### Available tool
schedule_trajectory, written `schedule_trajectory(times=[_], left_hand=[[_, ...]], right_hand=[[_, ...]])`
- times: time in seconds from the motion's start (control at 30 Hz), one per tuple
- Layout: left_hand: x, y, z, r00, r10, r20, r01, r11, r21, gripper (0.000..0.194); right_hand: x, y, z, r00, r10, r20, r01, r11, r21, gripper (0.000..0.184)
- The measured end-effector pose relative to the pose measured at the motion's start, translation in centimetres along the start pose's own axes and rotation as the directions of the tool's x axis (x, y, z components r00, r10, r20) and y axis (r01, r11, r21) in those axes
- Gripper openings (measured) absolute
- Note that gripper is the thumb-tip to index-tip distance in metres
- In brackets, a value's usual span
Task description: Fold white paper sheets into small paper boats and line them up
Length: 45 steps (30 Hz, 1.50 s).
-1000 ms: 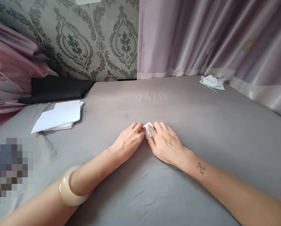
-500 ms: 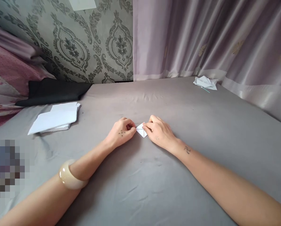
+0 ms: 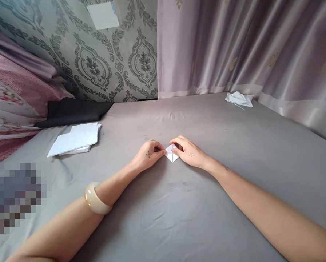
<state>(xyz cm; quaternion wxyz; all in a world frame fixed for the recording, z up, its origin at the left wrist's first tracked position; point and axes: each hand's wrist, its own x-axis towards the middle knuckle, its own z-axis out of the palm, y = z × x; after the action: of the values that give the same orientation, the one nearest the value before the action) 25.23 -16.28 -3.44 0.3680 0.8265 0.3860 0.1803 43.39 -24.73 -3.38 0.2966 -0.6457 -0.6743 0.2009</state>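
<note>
A folded white paper (image 3: 170, 157) lies on grey cloth (image 3: 163, 218) between both hands. The left hand (image 3: 151, 154) has its grip pinching one corner; the right hand (image 3: 190, 151) grips the opposite side

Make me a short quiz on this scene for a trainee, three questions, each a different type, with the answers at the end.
1. Multiple choice: what colour is the bangle? (a) pink (b) cream (c) black
2. True or false: the right hand touches the small folded paper.
3. Fill in: the stack of white sheets lies on the ____ side of the picture.
Key: 1. b; 2. true; 3. left.
</note>
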Motion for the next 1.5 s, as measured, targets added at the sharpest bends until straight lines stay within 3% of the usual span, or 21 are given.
schedule_trajectory(times=[0.13, 0.2, 0.27, 0.37, 0.53, 0.67, 0.73, 0.83, 0.9, 1.0, 1.1, 1.17, 1.27, 1.33, 1.43, 1.5], left_hand=[[-0.2, 0.5, -0.2, 0.998, -0.054, -0.028, 0.045, 0.968, -0.246, 0.032], [-0.4, 0.9, -0.2, 0.996, -0.063, -0.07, 0.028, 0.909, -0.417, 0.038], [-0.5, 1.4, -0.1, 0.998, -0.054, -0.039, 0.025, 0.842, -0.539, 0.043], [-0.7, 2.0, 0.1, 1.0, -0.024, 0.019, 0.031, 0.764, -0.644, 0.043], [-0.9, 2.2, 0.1, 1.0, -0.025, -0.01, 0.011, 0.726, -0.687, 0.034], [-1.0, 1.9, -0.2, 0.998, 0.033, -0.044, -0.052, 0.828, -0.558, 0.027], [-1.1, 1.8, -0.4, 0.991, 0.089, -0.096, -0.119, 0.915, -0.384, 0.021], [-1.2, 1.8, -0.5, 0.966, 0.204, -0.156, -0.222, 0.969, -0.106, 0.014], [-1.2, 1.7, -0.5, 0.946, 0.284, -0.157, -0.285, 0.958, 0.018, 0.012], [-1.1, 1.3, -0.5, 0.903, 0.4, -0.154, -0.382, 0.914, 0.134, 0.009], [-0.8, 0.7, -0.7, 0.841, 0.516, -0.162, -0.481, 0.851, 0.209, 0.01], [-0.6, 0.2, -0.9, 0.786, 0.597, -0.163, -0.537, 0.789, 0.301, 0.011], [-0.4, -0.2, -1.0, 0.692, 0.713, -0.11, -0.581, 0.641, 0.502, 0.017], [-0.3, -0.4, -0.9, 0.651, 0.758, -0.031, -0.586, 0.528, 0.615, 0.022], [-0.3, -0.4, -0.6, 0.644, 0.761, 0.079, -0.574, 0.412, 0.708, 0.03], [-0.3, -0.5, -0.4, 0.66, 0.738, 0.139, -0.574, 0.376, 0.728, 0.032]], right_hand=[[0.2, 0.0, -0.5, 0.988, 0.153, -0.01, -0.14, 0.928, 0.345, 0.016], [0.1, -0.3, -0.5, 0.976, 0.216, -0.038, -0.158, 0.815, 0.558, 0.02], [0.0, -0.8, -0.4, 0.965, 0.26, -0.028, -0.164, 0.685, 0.71, 0.026], [-0.3, -1.5, 0.0, 0.963, 0.269, 0.028, -0.181, 0.564, 0.806, 0.032], [-0.7, -2.1, 0.6, 0.962, 0.264, 0.077, -0.215, 0.551, 0.806, 0.029], [-0.7, -1.9, 0.4, 0.971, 0.23, -0.061, -0.14, 0.758, 0.637, 0.032], [-0.6, -1.7, 0.3, 0.968, 0.178, -0.178, -0.07, 0.868, 0.491, 0.037], [-0.4, -1.4, 0.2, 0.966, 0.046, -0.256, 0.048, 0.936, 0.348, 0.026], [-0.5, -1.4, 0.2, 0.964, -0.033, -0.263, 0.116, 0.944, 0.308, 0.015], [-0.6, -1.6, 0.2, 0.952, -0.071, -0.299, 0.155, 0.951, 0.268, 0.015], [-0.7, -1.5, 0.2, 0.927, -0.093, -0.364, 0.181, 0.959, 0.217, 0.014], [-0.8, -1.1, 0.2, 0.902, -0.177, -0.393, 0.243, 0.962, 0.124, 0.013], [-1.1, -0.6, 0.3, 0.844, -0.382, -0.377, 0.317, 0.922, -0.223, 0.017], [-1.2, -0.5, 0.3, 0.818, -0.491, -0.301, 0.303, 0.812, -0.499, 0.022], [-1.3, -0.6, 0.4, 0.819, -0.545, -0.179, 0.257, 0.628, -0.734, 0.028], [-1.4, -0.7, 0.6, 0.843, -0.524, -0.12, 0.244, 0.572, -0.783, 0.029]])
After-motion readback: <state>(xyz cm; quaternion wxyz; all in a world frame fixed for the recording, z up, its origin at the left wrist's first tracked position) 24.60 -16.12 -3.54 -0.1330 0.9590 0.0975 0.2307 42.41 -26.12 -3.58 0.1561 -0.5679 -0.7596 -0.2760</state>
